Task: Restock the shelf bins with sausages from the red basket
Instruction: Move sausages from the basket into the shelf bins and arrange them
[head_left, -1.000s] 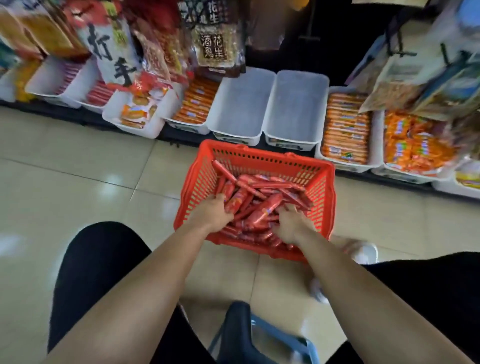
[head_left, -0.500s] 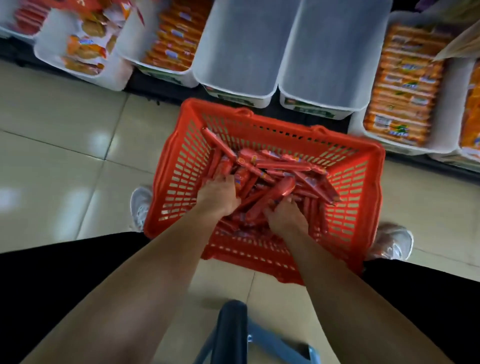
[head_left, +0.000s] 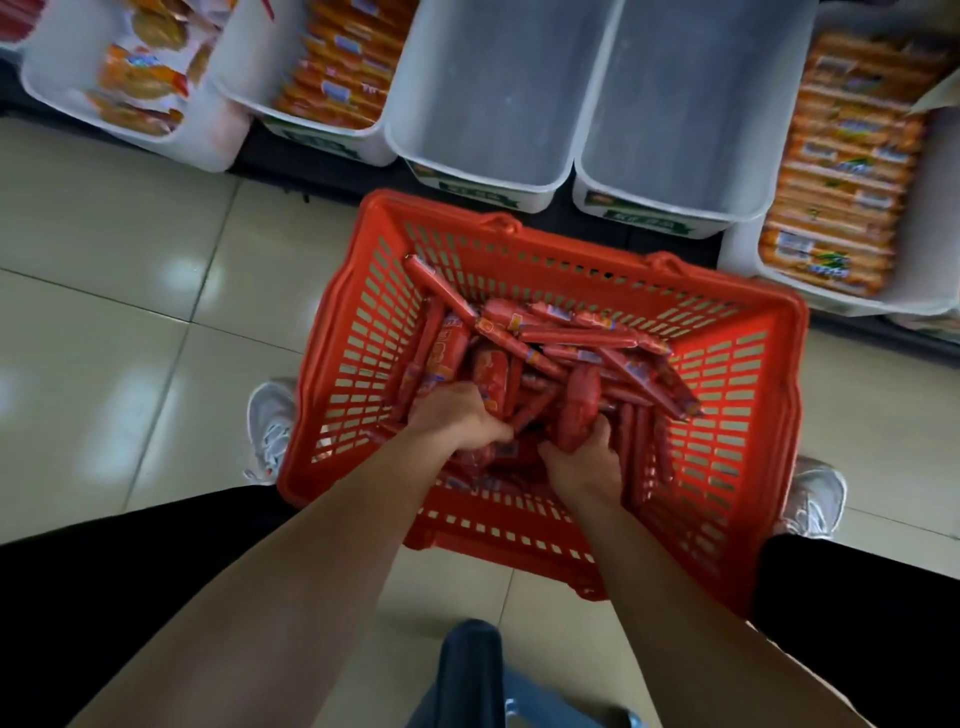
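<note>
In the red basket (head_left: 571, 244) on the floor (head_left: 130, 312), my left hand (head_left: 457, 415) and right hand (head_left: 582, 457) each close a tight grip on bundled sausages (head_left: 571, 338): gathering, I judge. Next, a lift over its far rim to the empty bins (head_left: 483, 104) just beyond the basket; stocked bins (head_left: 935, 218) flank those.

I count one red basket (head_left: 571, 249). The red sausages (head_left: 576, 340) heaped in it are too tangled to count exactly, though there are well over a dozen. Two hands are down among them, a left hand (head_left: 457, 415) and a right hand (head_left: 584, 460). Five white bins show plainly. One is a snack-pack bin (head_left: 213, 130). Two hold orange sausages, a left orange bin (head_left: 249, 62) and a right orange bin (head_left: 924, 249). Two show bare grey floors, a left grey bin (head_left: 493, 104) and a right grey bin (head_left: 685, 114). There are two white sneakers, a left sneaker (head_left: 270, 431) and a right sneaker (head_left: 815, 499).
</note>
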